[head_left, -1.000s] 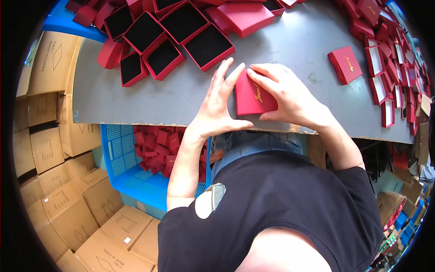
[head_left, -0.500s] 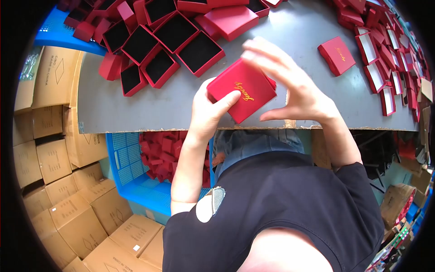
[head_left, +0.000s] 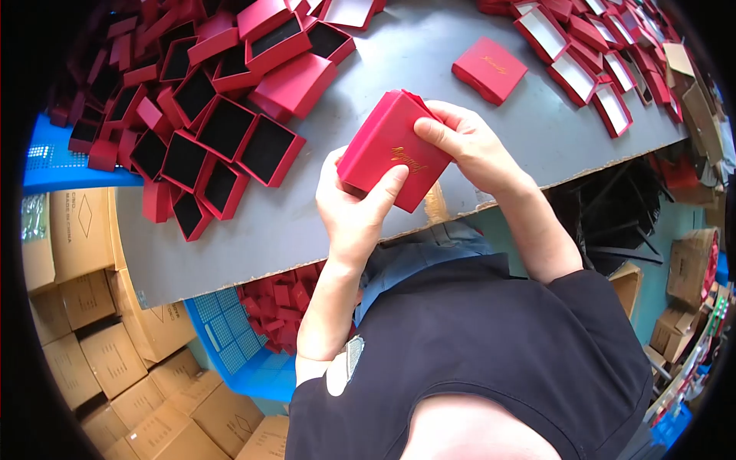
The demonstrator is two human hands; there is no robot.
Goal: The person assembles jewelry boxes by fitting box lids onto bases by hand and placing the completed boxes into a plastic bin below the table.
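Both hands grasp one red box (head_left: 395, 146), which is held over the front edge of the grey table (head_left: 276, 238), tilted, with its gold lettering facing up. The left hand (head_left: 351, 218) grips the box at its near left corner, thumb lying flat across the top and the other fingers mostly hidden beneath. The right hand (head_left: 477, 153) pinches the far right part, thumb on top; how its fingers sit behind cannot be fully seen.

Toward the far side of the table, right of its middle, lies another red box (head_left: 491, 69) with gold lettering. A heap of open boxes (head_left: 222, 130) with black insides covers the table's left part, and pieces with white insides (head_left: 571, 74) are piled at its far right. Below the table's front edge, on the left, a blue crate (head_left: 230, 337) holds many small red boxes (head_left: 280, 307). Brown cartons (head_left: 115, 356) are stacked beyond the table's left end.
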